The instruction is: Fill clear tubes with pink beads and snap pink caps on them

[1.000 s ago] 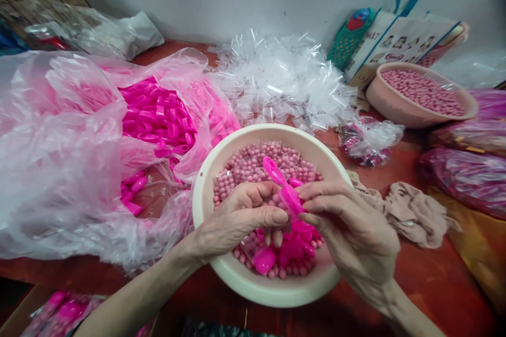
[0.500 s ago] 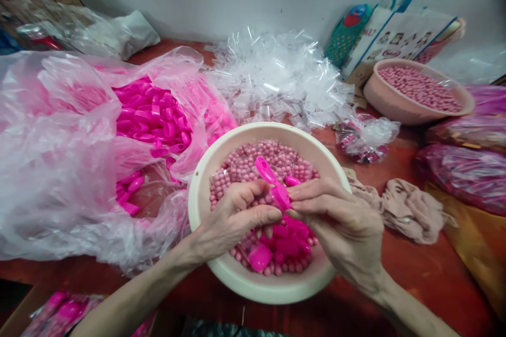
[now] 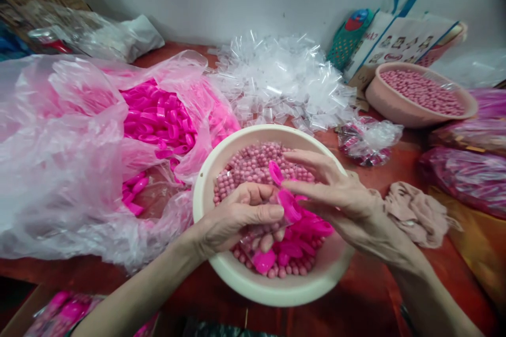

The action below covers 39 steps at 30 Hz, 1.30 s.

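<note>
My left hand [image 3: 247, 216] is closed, thumb against fingers, at a glossy pink plastic piece [image 3: 290, 206] with a hollow, cup-like end. Clear film shows under these fingers, and how it joins the piece is hard to see. My right hand [image 3: 336, 195] has its fingers spread just to the right. Its fingertips are close to another upright pink part [image 3: 275, 172]; whether they touch it I cannot tell. Both hands are over a cream basin [image 3: 272, 295] of dull pink beads [image 3: 253, 160], with more bright pink pieces [image 3: 292, 245] lying on top.
To the left, a translucent bag [image 3: 79, 168] spills bright pink pieces [image 3: 158, 116]. Clear plastic sleeves [image 3: 280, 79] are heaped behind the basin. At right are a second bowl of pink beads [image 3: 421, 92], a crumpled cloth [image 3: 413, 213] and wrapped bundles [image 3: 466, 174].
My right hand has come away from the pink piece, lifting a little and spreading its fingers. My left hand stays closed in nearly the same place. The view has shifted slightly.
</note>
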Tool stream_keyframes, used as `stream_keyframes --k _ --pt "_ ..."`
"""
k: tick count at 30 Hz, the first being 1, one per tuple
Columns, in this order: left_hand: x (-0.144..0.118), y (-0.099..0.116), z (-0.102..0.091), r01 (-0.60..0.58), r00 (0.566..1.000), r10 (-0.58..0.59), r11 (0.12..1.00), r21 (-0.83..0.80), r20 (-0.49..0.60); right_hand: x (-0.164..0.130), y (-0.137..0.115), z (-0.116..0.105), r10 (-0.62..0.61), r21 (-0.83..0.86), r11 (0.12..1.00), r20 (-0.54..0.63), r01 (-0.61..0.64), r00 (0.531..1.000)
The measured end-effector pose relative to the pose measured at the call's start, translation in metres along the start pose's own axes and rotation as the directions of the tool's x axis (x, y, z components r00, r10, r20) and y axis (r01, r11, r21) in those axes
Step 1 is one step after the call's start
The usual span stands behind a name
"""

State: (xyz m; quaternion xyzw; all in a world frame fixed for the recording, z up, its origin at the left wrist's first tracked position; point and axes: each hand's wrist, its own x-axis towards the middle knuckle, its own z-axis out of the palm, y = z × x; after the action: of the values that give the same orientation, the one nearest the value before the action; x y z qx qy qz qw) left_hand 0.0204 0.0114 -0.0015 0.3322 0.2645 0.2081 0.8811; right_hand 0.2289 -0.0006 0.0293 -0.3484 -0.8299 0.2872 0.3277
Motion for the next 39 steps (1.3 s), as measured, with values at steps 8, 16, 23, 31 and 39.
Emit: stream_keyframes --k 8,16,23,31,39 --pt "-0.002 0.007 0.008 -0.132 0.991 0.133 0.985 -0.114 0.003 0.018 -0.001 0.000 -0.050 0.102 0.994 0.041 0.046 0.998" --pt "-0.002 -0.003 0.014 -0.291 0.867 0.440 0.827 0.481 -0.232 0.018 0.004 0.028 -0.001 0.040 0.999 -0.180 0.008 0.984" --pt "-0.003 0.000 0.012 -0.189 0.935 0.283 0.907 0.377 -0.213 0.006 -0.003 0.040 -0.088 -0.187 0.982 -0.348 0.023 0.933" --pt "-0.003 0.002 0.013 -0.117 0.966 0.167 0.963 0.244 -0.198 0.009 -0.010 0.054 0.018 -0.095 0.993 -0.480 -0.072 0.877" --pt "-0.004 0.002 0.008 -0.053 0.970 0.102 0.975 0.215 -0.222 -0.004 -0.015 0.035 0.025 -0.154 0.986 -0.241 -0.064 0.970"
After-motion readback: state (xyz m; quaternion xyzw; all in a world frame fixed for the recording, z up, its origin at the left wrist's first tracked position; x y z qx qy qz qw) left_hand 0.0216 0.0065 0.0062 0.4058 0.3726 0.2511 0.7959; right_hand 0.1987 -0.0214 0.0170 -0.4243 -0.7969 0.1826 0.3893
